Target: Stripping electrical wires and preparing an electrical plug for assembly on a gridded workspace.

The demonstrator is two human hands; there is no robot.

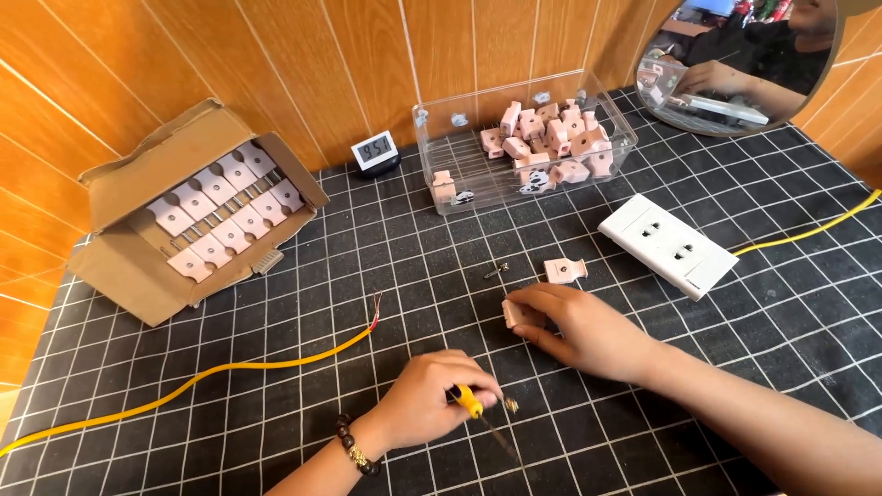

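— Left hand (432, 400)?
— Closed around a yellow-handled screwdriver (480, 411), at 6 o'clock on the mat. Blade pointing toward 5 o'clock. Just beside the handle, a small brass screw (511, 404). On the wrist, a bracelet of dark beads (354, 448).

— And the right hand (579, 329)?
— Near the centre, a little toward 4 o'clock. Fingers curled, pinching a small pink plug piece (514, 314) by the fingertips, pressed down on the black grid mat (276, 404).

— Near it?
— At 12 o'clock from the right hand, another pink plug piece (564, 270) lying alone, and a small metal part (497, 270) just beside, on the left. Toward 2 o'clock, a white socket plate (667, 244), flat on the mat.

— Further away?
— At 12 o'clock, a clear plastic bin (459, 156) with many pink pieces inside. At 10 o'clock, an open cardboard box (129, 266) with rows of the same pieces. Between both, a small digital clock (376, 150). From 8 o'clock, a yellow cable (230, 367) with bare end well apart from both hands. At 2 o'clock, a round mirror (735, 64).
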